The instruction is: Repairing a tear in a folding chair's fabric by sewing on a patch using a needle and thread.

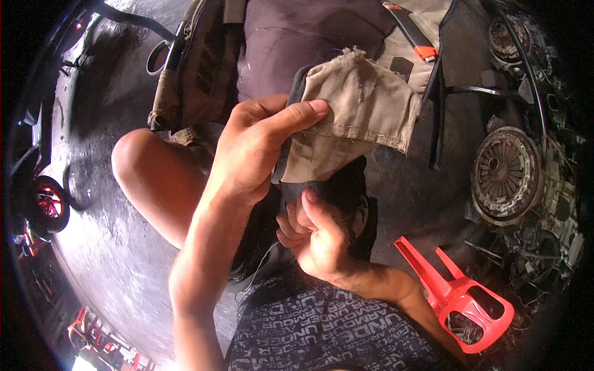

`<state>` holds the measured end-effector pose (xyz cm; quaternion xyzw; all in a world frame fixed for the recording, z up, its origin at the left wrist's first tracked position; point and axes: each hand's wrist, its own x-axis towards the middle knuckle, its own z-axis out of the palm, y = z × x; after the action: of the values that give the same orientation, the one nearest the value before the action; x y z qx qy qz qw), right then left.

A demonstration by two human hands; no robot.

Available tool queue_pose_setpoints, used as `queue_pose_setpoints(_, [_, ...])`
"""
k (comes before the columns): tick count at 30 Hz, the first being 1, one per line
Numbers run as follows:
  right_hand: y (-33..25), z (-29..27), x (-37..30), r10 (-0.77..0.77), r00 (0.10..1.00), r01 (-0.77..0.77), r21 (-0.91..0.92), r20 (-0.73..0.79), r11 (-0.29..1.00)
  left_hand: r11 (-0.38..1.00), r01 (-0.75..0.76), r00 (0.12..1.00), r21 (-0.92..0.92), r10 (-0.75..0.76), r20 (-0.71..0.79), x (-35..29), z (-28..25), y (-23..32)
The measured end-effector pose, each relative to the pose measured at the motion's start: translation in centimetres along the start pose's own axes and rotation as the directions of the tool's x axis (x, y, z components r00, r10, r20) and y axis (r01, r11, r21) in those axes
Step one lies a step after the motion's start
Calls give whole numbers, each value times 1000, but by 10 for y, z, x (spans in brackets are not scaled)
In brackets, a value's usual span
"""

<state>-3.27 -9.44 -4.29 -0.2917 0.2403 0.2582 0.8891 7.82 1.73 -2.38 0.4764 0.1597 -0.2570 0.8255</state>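
My left hand (253, 145) is closed on a piece of beige cloth (362, 102), thumb on top. Frayed threads run along the cloth's upper and right edges, and a dark binding lines its left side. Below it, my right hand (318, 238) is closed, its thumb pressed at a black fabric band (298, 189) that hangs under the beige cloth. The curled fingers partly hide what they grip. A thin pale thread (263, 260) trails beside that hand. Beyond the cloth lies a dark purplish padded piece (309, 37), with a black and orange utility knife (411, 31) to its right.
A red plastic stool (489, 309) lies near my right forearm. Farther right are a round metal clutch plate (504, 176) and greasy machine parts (560, 216). My bent knee (139, 154) is at left, above a shiny grey floor (111, 235). A small wheel (48, 204) stands far left.
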Motion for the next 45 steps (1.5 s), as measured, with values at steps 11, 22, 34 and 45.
queue_pose_setpoints(11, [5, 0, 0, 63, 998, -63, 65, 4, 996, 998, 7, 1000, -68, -7, 0, 2, -5, -7])
queue_pose_setpoints(22, [19, -7, -6, 24, 940, -109, 232, 341, 966, 952, -111, 990, 287, 131, -54, -10, -17, -4])
queue_pose_setpoints(34, [-71, -2, -22, 22, 847, 320, -542, 532, 777, 815, 149, 891, 560, -356, 281, -196, -87, -73])
queue_pose_setpoints(45, [-99, 19, -14, -264, 678, 672, -724, 686, -156, 893, 122, 940, 434, 35, -338, -282, -118, -98])
